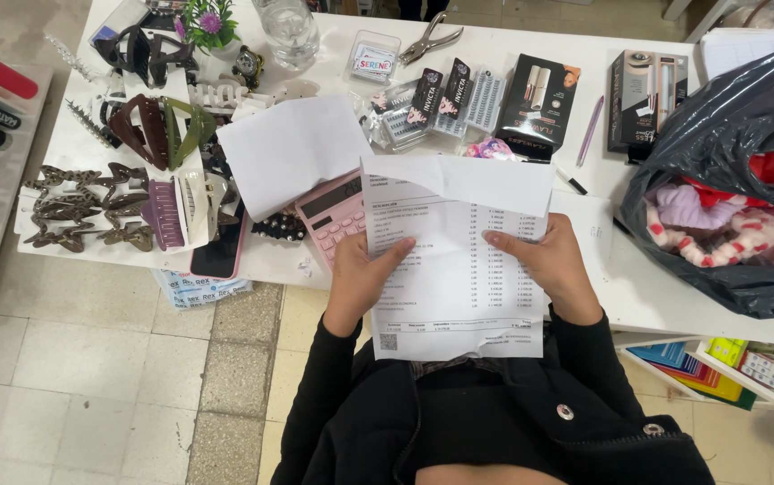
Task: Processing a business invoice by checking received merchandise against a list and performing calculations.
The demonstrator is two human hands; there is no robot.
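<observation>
Both hands are closed on a printed sheet of paper (pixel 454 269), held upright over the near edge of the white table (pixel 602 269). The left hand (pixel 360 274) pinches the sheet's left edge, thumb on the front. The right hand (pixel 544 265) clamps the right edge, its thumb lying across the printed columns. The sheet's top is folded forward, and a small square code sits at its bottom left corner.

Just behind the sheet, touching its left edge in the view, lies a pink calculator (pixel 333 216), partly covered by a loose blank sheet (pixel 292 153). Behind it a row of flat lash packs (pixel 441 108) with black label strips lies beside a black upright box (pixel 544 103), and farther right stands a second black box (pixel 645 97) with a clear window. A small clear case (pixel 374 58) with a white and red label rests near silver pliers (pixel 432 40) and a glass (pixel 288 31). A lilac pen (pixel 590 130) lies between the two boxes.

To the left, hair claws (pixel 158 135) in brown, olive and purple crowd the table, with a dark phone (pixel 222 247) near the edge. A blue and white packet (pixel 200 289) pokes out below the table. At the right, a black plastic bag (pixel 728 153) holds red, white and lilac soft items.
</observation>
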